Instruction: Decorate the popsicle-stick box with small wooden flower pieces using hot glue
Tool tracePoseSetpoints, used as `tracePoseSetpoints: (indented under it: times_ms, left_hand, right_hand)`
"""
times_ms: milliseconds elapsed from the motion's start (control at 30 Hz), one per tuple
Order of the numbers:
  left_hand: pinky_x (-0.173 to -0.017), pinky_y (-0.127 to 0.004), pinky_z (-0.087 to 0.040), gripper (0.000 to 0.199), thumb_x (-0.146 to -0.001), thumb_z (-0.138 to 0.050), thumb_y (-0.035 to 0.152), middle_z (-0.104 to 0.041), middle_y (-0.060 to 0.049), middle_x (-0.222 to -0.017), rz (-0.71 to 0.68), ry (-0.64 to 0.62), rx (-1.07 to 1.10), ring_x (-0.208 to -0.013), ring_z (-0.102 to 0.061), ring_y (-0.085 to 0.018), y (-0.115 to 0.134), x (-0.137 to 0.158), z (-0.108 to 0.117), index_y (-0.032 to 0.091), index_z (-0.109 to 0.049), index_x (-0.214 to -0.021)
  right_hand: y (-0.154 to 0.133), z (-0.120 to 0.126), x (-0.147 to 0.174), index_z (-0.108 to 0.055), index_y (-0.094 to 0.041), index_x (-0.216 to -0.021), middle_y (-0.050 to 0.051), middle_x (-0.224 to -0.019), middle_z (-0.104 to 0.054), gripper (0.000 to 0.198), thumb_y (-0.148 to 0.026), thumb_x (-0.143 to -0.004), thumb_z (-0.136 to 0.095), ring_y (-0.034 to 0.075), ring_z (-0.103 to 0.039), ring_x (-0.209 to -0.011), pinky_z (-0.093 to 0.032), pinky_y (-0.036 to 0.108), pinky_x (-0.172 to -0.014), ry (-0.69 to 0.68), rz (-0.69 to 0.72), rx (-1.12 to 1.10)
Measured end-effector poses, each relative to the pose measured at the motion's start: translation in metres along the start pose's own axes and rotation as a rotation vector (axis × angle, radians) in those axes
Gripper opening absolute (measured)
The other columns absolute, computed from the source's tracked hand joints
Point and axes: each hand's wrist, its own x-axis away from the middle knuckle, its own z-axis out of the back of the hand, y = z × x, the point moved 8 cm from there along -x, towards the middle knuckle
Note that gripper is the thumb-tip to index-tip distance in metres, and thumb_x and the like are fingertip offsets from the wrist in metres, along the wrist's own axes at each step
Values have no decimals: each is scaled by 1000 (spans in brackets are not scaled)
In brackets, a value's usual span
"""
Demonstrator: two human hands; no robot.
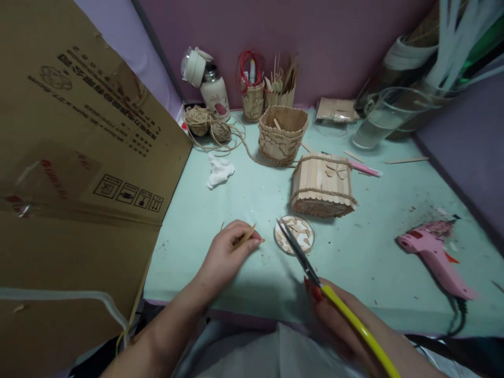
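Head view: I have left hand (230,245) left of round dish (304,240) of wood bits (280,241), fingers pinching thin wood strip (247,235). Right hand (332,320) on near right side of dish, fingers grasping yellow-handled scissors (346,307); blades (301,254) overlap dish from my angle. Rope-banded wooden box (321,178) just beyond dish, to right. Pink glue gun (437,260) rests on bench (354,252), well right of dish.

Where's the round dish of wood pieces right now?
In the head view, the round dish sits on the table right of centre, nearer than the flower-decorated wooden box, the scissors crossing over it.
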Motion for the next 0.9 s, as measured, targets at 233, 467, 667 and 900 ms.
tracePoseSetpoints:
  times_ms: [233,467,667,900]
  left_hand:
    - [-41,-14,-13,27,-79,-72,35,-35,7,-60,575,-496,992,-45,-16,-2,0,42,-87,13,-57,-77]
    - [-39,-8,-20,17,-77,-75,21,-48,0,-81,678,-489,1177,-52,-32,0,3,45,-103,11,-62,-84]
    - [-39,-7,-21,16,-77,-74,18,-50,0,-81,718,-486,1202,-52,-36,0,-2,44,-110,10,-63,-84]
    - [-39,-10,-15,26,-72,-80,26,-47,2,-74,583,-403,1063,-51,-31,1,1,35,-106,10,-61,-78]
  right_hand:
    - [-50,31,-12,-44,-24,-82,2,-82,-64,32,-47,-76,-66,14,-52,-60,-44,27,-55,351,300,-142]
    - [-66,34,-19,-40,-24,-78,0,-76,-65,32,-42,-75,-66,16,-62,-67,-50,31,-66,260,359,-208]
    - [-66,38,-23,-37,-24,-73,-6,-60,-52,30,-36,-68,-65,12,-52,-53,-42,27,-54,253,246,-197]
    - [-59,43,-24,-39,-23,-75,-8,-59,-45,27,-36,-69,-62,8,-39,-48,-32,25,-49,345,212,-187]
